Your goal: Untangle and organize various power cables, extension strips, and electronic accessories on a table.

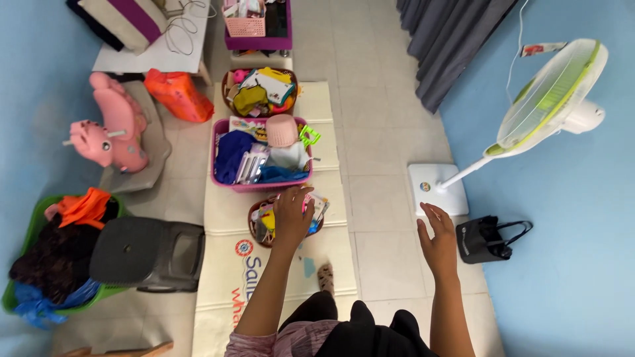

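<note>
Item one, I log a cream floor mat (331, 254) running up the tiled floor. On it, a pink bin (220, 175) full of clothes and oddments, then a small round basket (256, 228) of colourful toys just nearer me. A white standing fan (552, 99) stands to the right, a black handbag (493, 239) near its base. My left hand (292, 215) rests over the small basket, fingers loose, gripping nothing I can make out. My right hand (438, 239) hovers open-palmed, empty, above the tiles.

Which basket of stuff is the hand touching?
The small round brown basket closest to the person. The left hand rests on it. The pink tub and the other round basket lie farther away.
</note>
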